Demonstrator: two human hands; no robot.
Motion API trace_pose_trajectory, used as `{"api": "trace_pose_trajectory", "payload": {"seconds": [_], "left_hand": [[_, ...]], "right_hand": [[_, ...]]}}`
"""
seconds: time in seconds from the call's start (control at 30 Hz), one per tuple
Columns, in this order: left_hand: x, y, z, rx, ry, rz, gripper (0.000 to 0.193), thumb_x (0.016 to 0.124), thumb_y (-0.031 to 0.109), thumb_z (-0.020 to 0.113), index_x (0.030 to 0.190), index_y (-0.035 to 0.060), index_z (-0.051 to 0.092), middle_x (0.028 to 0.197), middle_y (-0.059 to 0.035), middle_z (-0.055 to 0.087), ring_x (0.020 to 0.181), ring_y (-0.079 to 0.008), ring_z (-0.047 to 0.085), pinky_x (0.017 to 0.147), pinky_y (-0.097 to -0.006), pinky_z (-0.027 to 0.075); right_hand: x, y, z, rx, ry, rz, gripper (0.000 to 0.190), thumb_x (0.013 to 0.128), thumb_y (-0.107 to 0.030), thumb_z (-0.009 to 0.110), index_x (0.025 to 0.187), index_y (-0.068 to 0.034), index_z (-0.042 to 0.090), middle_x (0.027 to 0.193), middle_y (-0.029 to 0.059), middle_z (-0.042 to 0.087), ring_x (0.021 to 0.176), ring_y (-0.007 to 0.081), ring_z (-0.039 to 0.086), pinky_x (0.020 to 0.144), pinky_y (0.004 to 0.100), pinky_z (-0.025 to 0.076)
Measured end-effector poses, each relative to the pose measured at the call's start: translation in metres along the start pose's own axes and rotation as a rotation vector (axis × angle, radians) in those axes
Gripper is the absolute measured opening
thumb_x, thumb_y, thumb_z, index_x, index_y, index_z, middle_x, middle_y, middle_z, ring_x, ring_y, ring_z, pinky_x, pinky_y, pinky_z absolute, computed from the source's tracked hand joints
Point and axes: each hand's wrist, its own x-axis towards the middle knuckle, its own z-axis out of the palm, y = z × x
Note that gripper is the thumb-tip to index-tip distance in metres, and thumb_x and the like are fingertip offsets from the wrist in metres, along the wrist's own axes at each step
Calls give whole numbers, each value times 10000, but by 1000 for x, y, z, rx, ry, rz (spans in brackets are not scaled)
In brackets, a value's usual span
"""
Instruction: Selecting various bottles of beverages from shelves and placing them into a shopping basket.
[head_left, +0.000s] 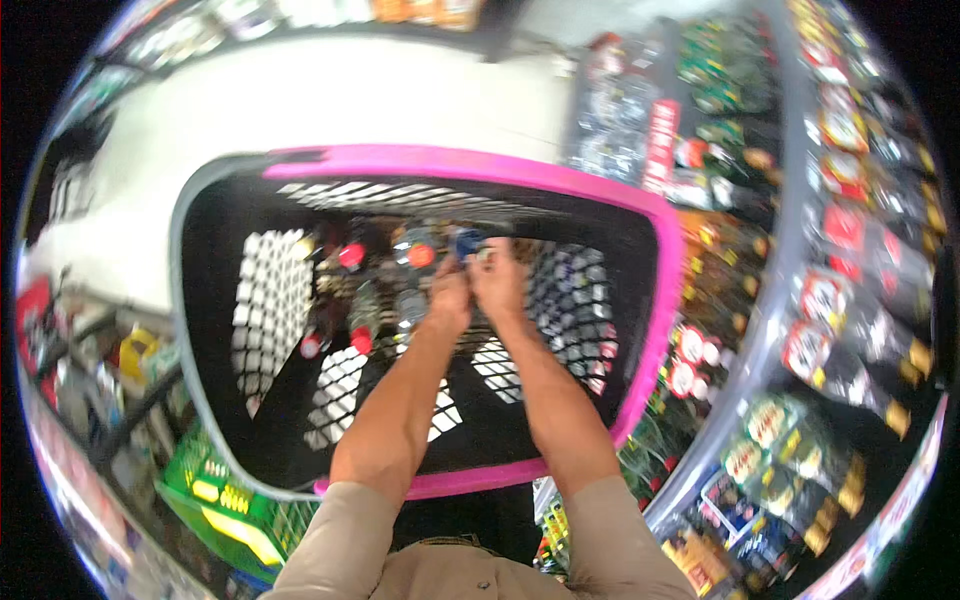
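Note:
Both forearms reach down into a large black mesh basket with a pink and grey rim (664, 300). My left hand (451, 289) and my right hand (496, 270) meet near its far side, at a small blue item (469, 244) that is blurred and partly covered by the fingers. How each hand holds it cannot be told. Just left of my hands stands a clear bottle with an orange cap (420, 256). Farther left are a bottle with a red cap (351, 255) and one with a pale yellow cap (303, 248). Nearer to me, more red-capped bottles (362, 330) stand or lean.
Shelves packed with bottles (817, 292) line the right side, behind a curved grey shelf edge (757, 330). A green crate (225, 495) sits at the lower left beside more stocked shelving. Pale floor (450, 97) shows beyond the basket, with goods along the top edge.

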Motion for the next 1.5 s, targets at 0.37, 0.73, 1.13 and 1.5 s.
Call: {"api": "trace_pose_trajectory", "payload": {"seconds": [0.37,0.73,1.13,1.5], "left_hand": [[-10,44,-30,133,-19,-162,259,998,203,312,1171,72,452,1146,-96,553,1052,-245,549,938,-432,440],[-140,51,26,188,-60,-108,567,877,21,522,1387,50,273,1336,-143,422,1218,-317,456,1022,-464,381],[-263,51,43,393,-313,-235,508,891,62,532,1355,-15,340,1238,-179,536,1113,-312,550,931,-401,472],[-319,17,114,810,-620,-146,548,896,97,583,1367,-43,340,1287,-171,516,1167,-260,519,990,-377,415]], "right_hand": [[-8,-51,-20,90,-176,124,440,779,-92,630,1151,5,415,910,261,623,871,444,599,736,505,488],[-80,-89,-149,279,89,9,227,787,-118,631,975,-17,552,776,190,654,747,353,651,654,432,507],[-197,-83,-247,449,591,132,188,843,-60,615,1021,-8,584,764,31,621,614,85,596,556,238,479],[-181,-106,-416,-105,1229,77,594,835,-139,613,1308,94,340,875,258,616,683,284,623,669,384,485]]}}
